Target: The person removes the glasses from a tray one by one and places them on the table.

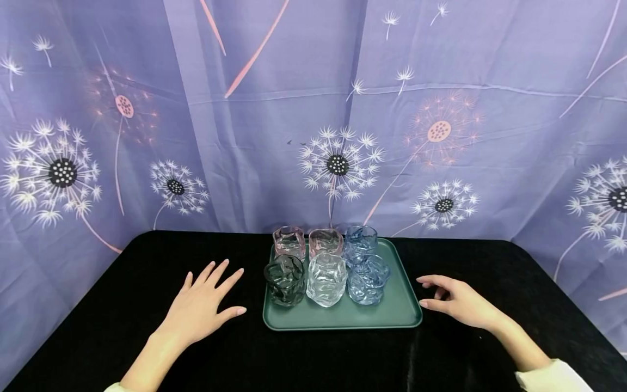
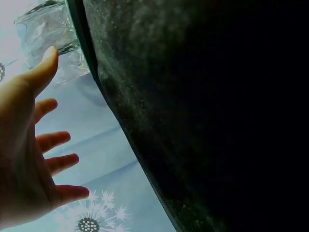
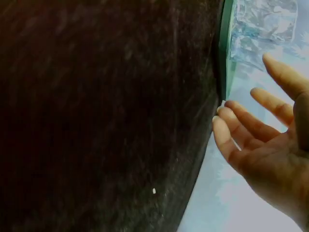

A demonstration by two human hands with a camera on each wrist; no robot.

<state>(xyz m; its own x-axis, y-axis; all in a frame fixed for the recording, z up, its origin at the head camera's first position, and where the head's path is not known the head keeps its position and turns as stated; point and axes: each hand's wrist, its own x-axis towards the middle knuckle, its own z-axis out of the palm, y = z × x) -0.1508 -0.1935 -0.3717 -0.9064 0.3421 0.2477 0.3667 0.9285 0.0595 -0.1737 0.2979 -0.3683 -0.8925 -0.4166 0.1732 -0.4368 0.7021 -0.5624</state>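
Note:
A green tray (image 1: pixel 343 321) on the black table carries several wavy glasses. Two pink glasses, one at the back left (image 1: pixel 289 240) and one at the back middle (image 1: pixel 325 241), stand behind a dark grey glass (image 1: pixel 286 280) and a clear glass (image 1: pixel 326 279). On the right are two blue glasses, one at the back (image 1: pixel 361 239) and one in front (image 1: pixel 368 279). My left hand (image 1: pixel 196 310), fingers spread, holds nothing left of the tray. Close to the tray's right edge, my right hand (image 1: pixel 460 302) has loosely bent fingers and holds nothing; whether it touches the rim I cannot tell.
The black tabletop (image 1: pixel 333 359) extends around the tray on both sides and in front. A purple cloth (image 1: pixel 264 163) with dandelion prints hangs behind the table and along its sides. A small white speck (image 3: pixel 154 191) lies on the dark surface in the right wrist view.

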